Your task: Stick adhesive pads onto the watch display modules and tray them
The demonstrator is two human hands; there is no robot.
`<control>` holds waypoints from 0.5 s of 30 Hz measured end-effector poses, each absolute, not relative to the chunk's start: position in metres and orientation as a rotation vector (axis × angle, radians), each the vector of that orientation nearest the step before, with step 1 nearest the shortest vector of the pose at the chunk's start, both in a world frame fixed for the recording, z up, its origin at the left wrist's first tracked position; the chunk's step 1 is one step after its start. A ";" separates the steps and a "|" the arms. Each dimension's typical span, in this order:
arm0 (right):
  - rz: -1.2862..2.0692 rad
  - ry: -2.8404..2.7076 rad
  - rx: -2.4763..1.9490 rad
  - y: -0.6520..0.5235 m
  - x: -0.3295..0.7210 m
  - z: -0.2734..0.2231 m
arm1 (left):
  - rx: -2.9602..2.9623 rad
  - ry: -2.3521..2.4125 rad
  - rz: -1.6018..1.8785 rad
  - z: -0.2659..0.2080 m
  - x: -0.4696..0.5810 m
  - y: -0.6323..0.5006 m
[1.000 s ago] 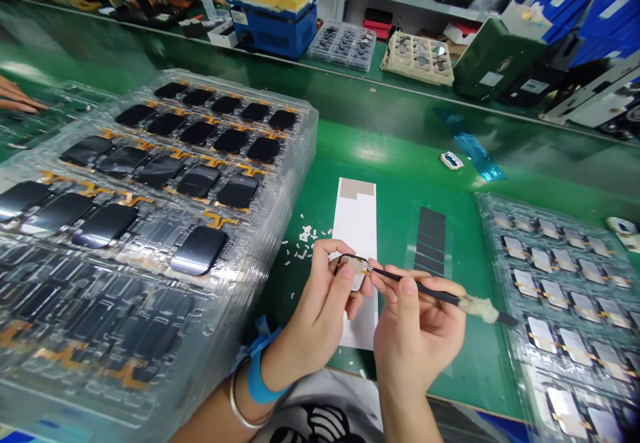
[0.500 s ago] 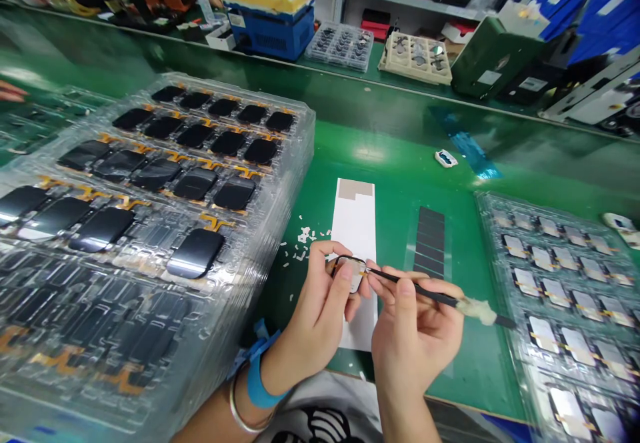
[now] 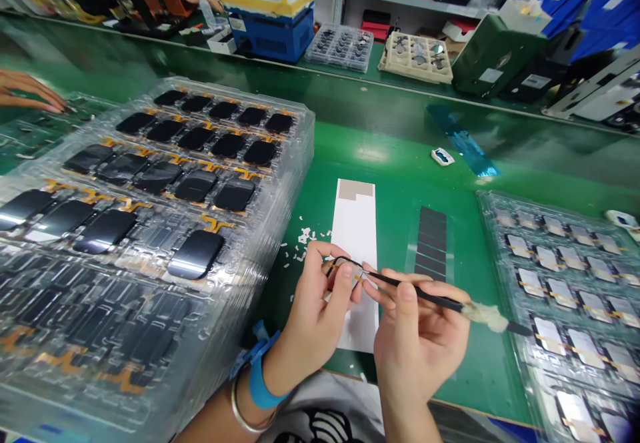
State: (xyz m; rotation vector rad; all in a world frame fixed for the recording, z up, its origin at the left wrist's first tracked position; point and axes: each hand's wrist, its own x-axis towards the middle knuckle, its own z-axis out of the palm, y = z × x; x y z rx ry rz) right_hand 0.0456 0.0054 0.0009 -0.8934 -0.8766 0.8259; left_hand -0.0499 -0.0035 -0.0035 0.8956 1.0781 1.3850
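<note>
My left hand (image 3: 320, 296) pinches a small dark-rimmed display panel (image 3: 345, 261) between thumb and fingers, tilted nearly edge-on to me. In my right hand (image 3: 420, 323) is a pair of black tweezers (image 3: 430, 296), its back end wrapped in whitish tape. The tweezers' tip touches or nearly touches the panel's right edge; I cannot tell which. Beneath both hands lies a white backing sheet (image 3: 355, 229) with a grey patch at its top. Small white scraps (image 3: 305, 235) are scattered left of the sheet.
Stacked clear trays (image 3: 295, 163) with black screens stand at left. A tray of silvery panels (image 3: 560, 256) is at right. A strip of dark adhesive pieces (image 3: 431, 243) lies between. Another person's hand (image 3: 30, 91) is at far left. A blue machine (image 3: 273, 29) stands behind.
My left hand has tilted the panel so its face shows less. My right hand and the tweezers have shifted slightly right. The other person's hand has come further into view.
</note>
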 end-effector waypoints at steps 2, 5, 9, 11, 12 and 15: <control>0.759 -0.883 -0.925 0.006 0.053 0.007 | 0.926 1.126 1.381 -0.004 -0.050 -0.002; 0.625 -0.897 -1.018 0.008 0.077 0.013 | 0.989 1.171 1.351 -0.003 -0.051 0.000; 0.653 -0.966 -1.208 0.008 0.126 0.006 | 1.143 1.194 1.192 -0.001 -0.050 -0.001; 0.759 -1.007 -1.300 0.004 0.150 -0.002 | 1.281 1.177 1.025 0.001 -0.048 -0.004; 0.811 -1.025 -1.336 0.001 0.159 -0.006 | 1.367 1.159 0.931 0.003 -0.046 -0.005; 0.886 -1.069 -1.388 -0.010 0.177 -0.017 | 1.624 1.109 0.690 0.009 -0.037 -0.008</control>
